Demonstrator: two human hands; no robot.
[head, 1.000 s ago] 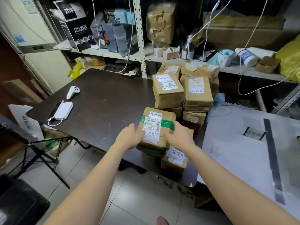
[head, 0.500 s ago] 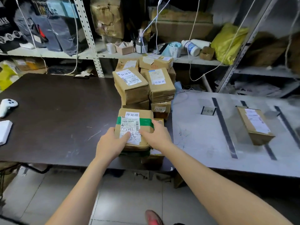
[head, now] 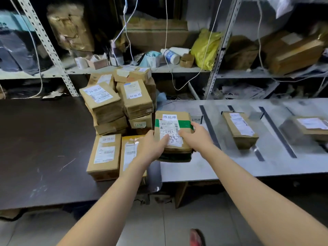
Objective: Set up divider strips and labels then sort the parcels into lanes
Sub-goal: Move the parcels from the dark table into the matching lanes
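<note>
A cardboard parcel with green tape and a white label is held over the left end of the grey table. My left hand grips its near left side and my right hand grips its right edge. Black divider strips mark lanes on the grey table. A small label card shows just behind the held parcel. One parcel lies in the second lane and another in the third.
A stack of unsorted parcels stands on the dark table, with two more lying in front. Metal shelving with boxes, a yellow bag and hanging cables runs behind both tables. There is a gap between the tables.
Both hands carried the green-taped parcel rightward, off the pile on the dark table and onto the left end of the grey table. The view has swung right too.
</note>
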